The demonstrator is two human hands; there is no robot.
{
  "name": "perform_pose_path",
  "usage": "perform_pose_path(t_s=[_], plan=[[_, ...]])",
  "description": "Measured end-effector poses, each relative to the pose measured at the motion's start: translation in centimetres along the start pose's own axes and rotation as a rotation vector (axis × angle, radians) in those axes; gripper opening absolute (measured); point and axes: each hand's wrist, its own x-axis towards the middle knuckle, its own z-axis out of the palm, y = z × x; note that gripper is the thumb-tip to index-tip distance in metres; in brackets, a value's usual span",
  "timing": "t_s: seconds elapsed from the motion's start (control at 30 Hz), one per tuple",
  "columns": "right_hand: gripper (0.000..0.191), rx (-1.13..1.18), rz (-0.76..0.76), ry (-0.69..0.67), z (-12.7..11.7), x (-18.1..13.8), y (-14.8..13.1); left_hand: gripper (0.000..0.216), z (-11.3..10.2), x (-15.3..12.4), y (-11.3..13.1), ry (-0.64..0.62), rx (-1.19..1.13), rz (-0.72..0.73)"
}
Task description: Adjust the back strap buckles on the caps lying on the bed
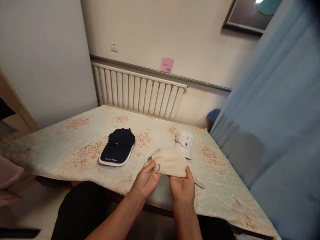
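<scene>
A beige cap point(170, 160) lies at the near edge of the bed with the floral sheet point(82, 146). My left hand point(146, 180) pinches the cap's back strap at its metal buckle point(157, 167). My right hand point(183, 187) grips the cap's near edge, thumb on top. A navy cap point(118, 146) with a white-edged brim lies to the left on the sheet. Just behind the beige cap rests a white cap point(184, 142).
A white radiator point(137, 90) runs along the wall behind the bed, with a pink note point(166, 65) above it. A blue curtain point(275, 126) hangs at the right. My dark-trousered knee point(80, 210) is below the bed edge.
</scene>
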Motion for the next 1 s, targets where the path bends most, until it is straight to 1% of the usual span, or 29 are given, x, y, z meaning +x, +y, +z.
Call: perform_pose_path(t_s=[0.1, 0.27, 0.43, 0.7, 0.83, 1.0], plan=[[0.033, 0.022, -0.005, 0.042, 0.0, 0.2, -0.3, 0.028, -0.2, -0.1, 0.0, 0.006, -0.018, -0.002], [0.030, 0.051, 0.023, 0.063, -0.6, 0.3, -0.5, 0.029, -0.3, -0.1, -0.1, 0.020, -0.035, -0.008], [0.032, 0.030, 0.027, 0.015, -1.4, 0.4, -0.6, 0.029, -0.6, 0.2, 0.0, -0.007, -0.024, -0.003], [0.032, 0.027, 0.051, 0.049, -0.9, 0.3, -0.5, 0.026, -0.8, 0.3, 0.2, -0.011, -0.020, 0.015], [0.030, 0.025, 0.033, 0.065, -1.1, 0.4, -0.5, 0.028, -0.7, 0.2, -0.2, -0.031, -0.016, 0.007], [0.028, 0.023, 0.002, 0.089, -1.5, 0.5, -0.7, 0.030, -0.2, 0.0, -1.0, -0.086, 0.000, 0.003]])
